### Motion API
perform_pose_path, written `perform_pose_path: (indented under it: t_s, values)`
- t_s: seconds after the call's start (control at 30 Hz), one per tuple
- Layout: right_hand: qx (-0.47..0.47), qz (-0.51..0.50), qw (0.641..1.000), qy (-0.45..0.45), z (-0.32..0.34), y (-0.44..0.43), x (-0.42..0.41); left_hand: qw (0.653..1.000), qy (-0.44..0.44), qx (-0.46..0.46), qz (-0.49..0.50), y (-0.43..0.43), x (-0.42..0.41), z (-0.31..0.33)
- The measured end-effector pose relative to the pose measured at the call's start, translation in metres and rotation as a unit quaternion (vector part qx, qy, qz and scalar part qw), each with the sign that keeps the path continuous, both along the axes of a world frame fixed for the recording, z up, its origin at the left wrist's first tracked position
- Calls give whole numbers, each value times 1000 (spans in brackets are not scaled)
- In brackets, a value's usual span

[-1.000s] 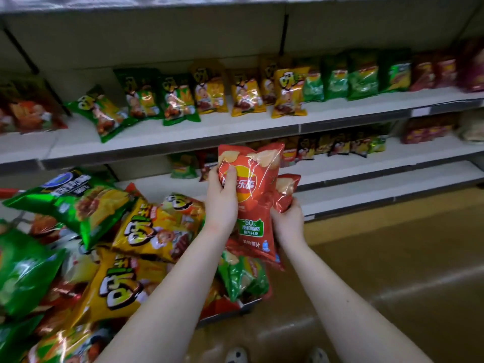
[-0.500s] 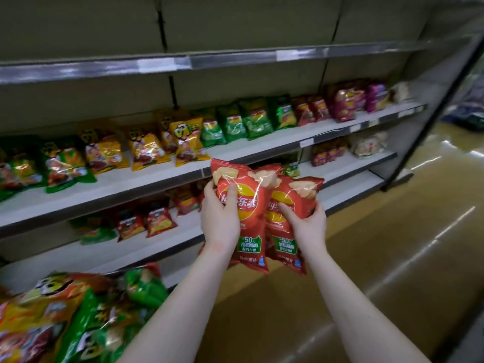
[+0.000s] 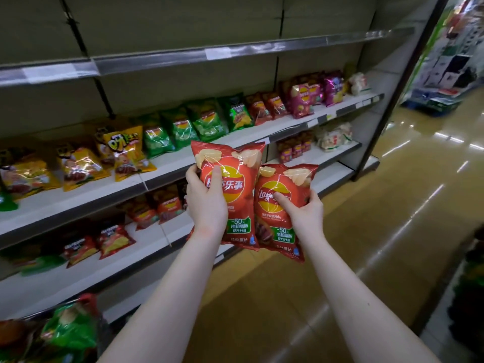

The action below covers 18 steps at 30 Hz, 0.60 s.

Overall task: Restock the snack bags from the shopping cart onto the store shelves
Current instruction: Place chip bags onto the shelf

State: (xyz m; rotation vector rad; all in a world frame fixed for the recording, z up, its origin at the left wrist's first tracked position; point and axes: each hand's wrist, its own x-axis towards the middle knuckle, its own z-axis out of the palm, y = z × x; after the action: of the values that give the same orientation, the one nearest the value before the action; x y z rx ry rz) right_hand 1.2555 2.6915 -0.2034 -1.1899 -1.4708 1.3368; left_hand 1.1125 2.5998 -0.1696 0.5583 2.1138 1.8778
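I hold two red chip bags upright in front of the shelves. My left hand (image 3: 207, 203) grips the left red bag (image 3: 235, 179), thumb across its front. My right hand (image 3: 303, 213) grips the right red bag (image 3: 282, 184), slightly lower and overlapping the first. Behind them runs the middle shelf (image 3: 78, 195) with yellow bags (image 3: 125, 150), green bags (image 3: 183, 127) and red bags (image 3: 264, 107). The shopping cart's bags (image 3: 62, 334) show at the bottom left corner.
A lower shelf (image 3: 125, 255) holds red bags (image 3: 115, 241). The top shelf edge (image 3: 183, 56) has price strips. Purple bags (image 3: 332, 87) and white packs (image 3: 332, 136) sit towards the shelf's right end post (image 3: 400, 93). Glossy aisle floor (image 3: 392, 205) stretches right.
The view has swung right along the shelves and the cart has slid to the bottom left. Both bags have risen and come apart, side by side.
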Motion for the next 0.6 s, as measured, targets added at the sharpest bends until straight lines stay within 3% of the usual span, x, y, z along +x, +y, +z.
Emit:
perform_pose_path:
  t_s: [0.3,0.6]
  values:
    - [-5,-43,999,-6,-4,85,3,998,-39,8,-54,98,1,-8]
    - [40,-57,997,-12,18,240,-45,974,-124,78,-170,258,-43,18]
